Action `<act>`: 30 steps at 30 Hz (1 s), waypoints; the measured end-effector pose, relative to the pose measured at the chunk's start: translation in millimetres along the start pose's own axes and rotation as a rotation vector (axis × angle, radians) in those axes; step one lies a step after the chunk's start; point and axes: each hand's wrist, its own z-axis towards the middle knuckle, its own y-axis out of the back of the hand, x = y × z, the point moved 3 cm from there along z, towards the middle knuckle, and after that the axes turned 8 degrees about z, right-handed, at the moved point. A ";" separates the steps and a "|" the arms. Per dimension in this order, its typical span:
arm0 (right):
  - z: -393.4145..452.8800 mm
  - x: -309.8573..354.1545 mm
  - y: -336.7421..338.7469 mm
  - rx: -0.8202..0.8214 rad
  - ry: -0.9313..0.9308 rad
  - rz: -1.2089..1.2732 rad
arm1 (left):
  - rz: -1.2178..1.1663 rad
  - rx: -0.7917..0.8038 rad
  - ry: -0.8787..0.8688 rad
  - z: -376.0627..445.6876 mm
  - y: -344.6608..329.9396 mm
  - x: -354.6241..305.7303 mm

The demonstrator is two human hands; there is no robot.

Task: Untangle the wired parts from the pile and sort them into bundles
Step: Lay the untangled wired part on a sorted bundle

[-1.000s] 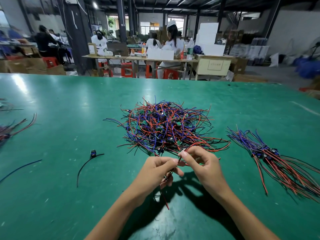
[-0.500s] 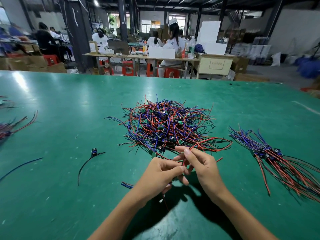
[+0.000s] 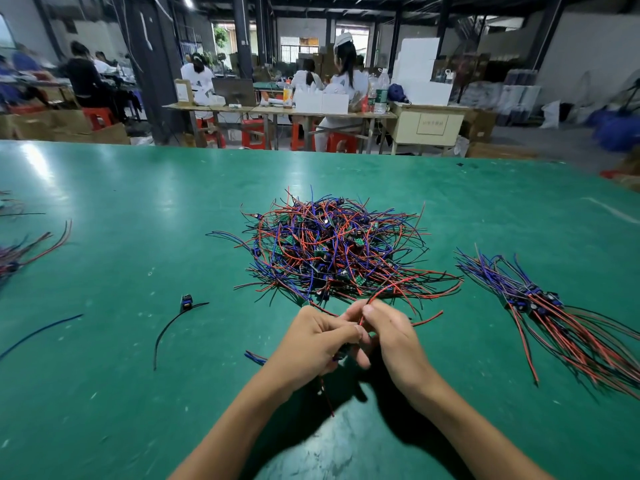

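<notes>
A tangled pile [image 3: 332, 247] of red, blue and black wired parts with small green boards lies mid-table on the green table [image 3: 138, 220]. Just in front of it my left hand [image 3: 311, 344] grips a wired part, whose blue wires stick out to the left and a red wire hangs below the fist. My right hand [image 3: 391, 337] pinches a red wire [image 3: 391, 287] that arcs up and back toward the pile. The two hands touch. A sorted bundle [image 3: 540, 306] of wired parts lies to the right.
A single part with a black wire [image 3: 173, 323] lies to the left, and a loose blue wire [image 3: 38, 332] farther left. Another bundle [image 3: 27, 251] sits at the left edge. People work at benches beyond the table's far edge.
My hands have drawn closer together and slightly toward me. The red wire pinched by my right hand has pulled further out of the pile, and blue wire ends now show left of my left hand.
</notes>
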 end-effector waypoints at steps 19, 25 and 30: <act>6.9 13.5 36.7 -0.059 -0.558 0.548 | 0.180 0.397 0.024 -13.2 6.7 -6.0; -8.3 26.3 27.3 -0.472 0.592 -0.425 | 0.070 0.279 0.002 -10.2 12.1 -9.8; 0.4 20.4 28.2 -0.396 0.375 0.025 | 0.019 0.217 -0.050 -10.4 8.2 -13.6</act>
